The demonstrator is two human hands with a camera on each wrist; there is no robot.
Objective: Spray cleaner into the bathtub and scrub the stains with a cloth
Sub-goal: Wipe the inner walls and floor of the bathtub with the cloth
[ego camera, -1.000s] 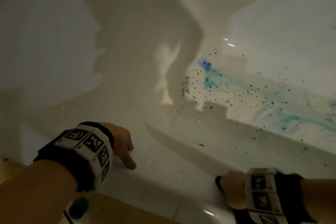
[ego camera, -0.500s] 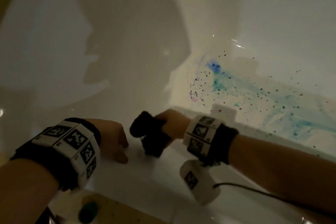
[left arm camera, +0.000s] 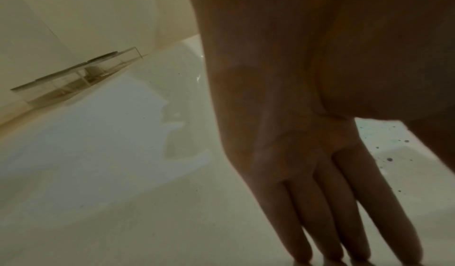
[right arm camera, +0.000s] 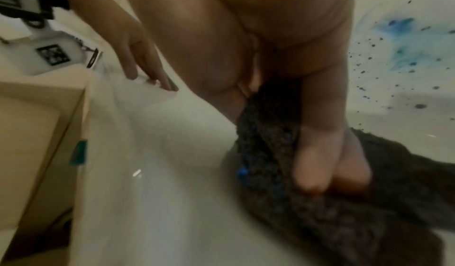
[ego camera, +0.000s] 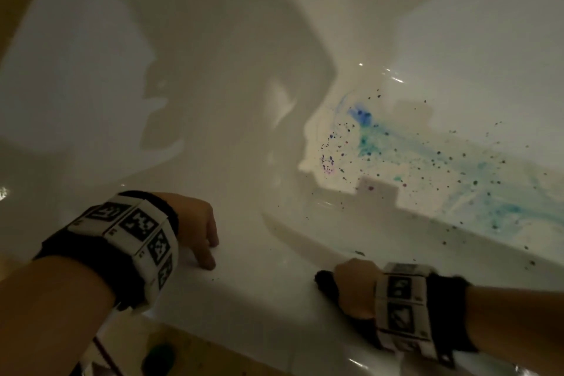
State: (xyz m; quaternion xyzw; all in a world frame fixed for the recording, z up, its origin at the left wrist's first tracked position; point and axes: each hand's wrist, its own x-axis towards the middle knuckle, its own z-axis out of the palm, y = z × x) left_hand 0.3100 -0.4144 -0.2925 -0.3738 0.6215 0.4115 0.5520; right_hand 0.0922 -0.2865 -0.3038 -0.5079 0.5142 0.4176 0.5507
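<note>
The white bathtub (ego camera: 244,299) fills the head view, with blue-green smears and dark specks, the stains (ego camera: 381,143), on its floor at the right. My right hand (ego camera: 354,287) grips a dark cloth (ego camera: 326,284) on the near rim. In the right wrist view the thumb and fingers of my right hand (right arm camera: 320,163) are curled into the bunched cloth (right arm camera: 320,231), and the stains (right arm camera: 403,44) lie beyond. My left hand (ego camera: 201,238) rests on the rim to the left and holds nothing. Its straight fingers (left arm camera: 320,211) touch the rim with their tips.
A beige surface (ego camera: 195,351) with a small green round object (ego camera: 158,357) borders the tub at the bottom left. A beige box edge (right arm camera: 37,134) stands beside the rim. A clear shelf (left arm camera: 81,75) hangs on the wall behind the tub.
My right hand carried the cloth left along the rim to beside my left hand, then back right to the lower right. The left hand stayed on the rim.
</note>
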